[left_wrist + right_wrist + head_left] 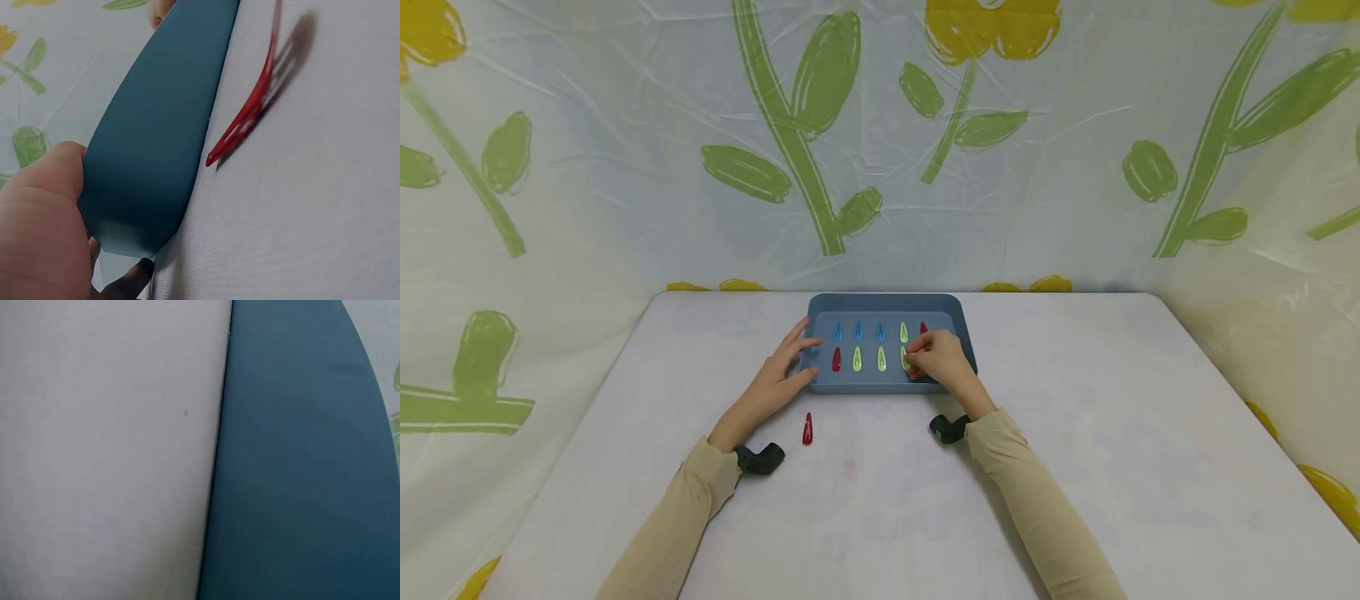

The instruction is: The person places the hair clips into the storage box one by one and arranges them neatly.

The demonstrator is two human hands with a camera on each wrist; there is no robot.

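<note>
Two rows of snap hair clips lie in a blue-grey tray [887, 388]. Along the back row are three blue clips [858, 332], a yellow-green clip [904, 332] and a red clip [923, 327], partly covered by my right hand [942, 358]. That hand's thumb and fingertips pinch a yellow-green hair clip [904, 359] at the right of the front row. A red clip [837, 359] and two yellow-green clips lie left of it. My left hand [775, 379] rests on the tray's left side, fingers spread; the left wrist view shows its thumb [47, 187] against the tray wall [150, 131].
Another red hair clip [807, 429] lies on the white tabletop [865, 508] in front of the tray, near the left wrist. Dark wrist cameras [762, 459] sit at both cuffs. A flower-patterned sheet [625, 167] hangs behind the table and at its sides.
</note>
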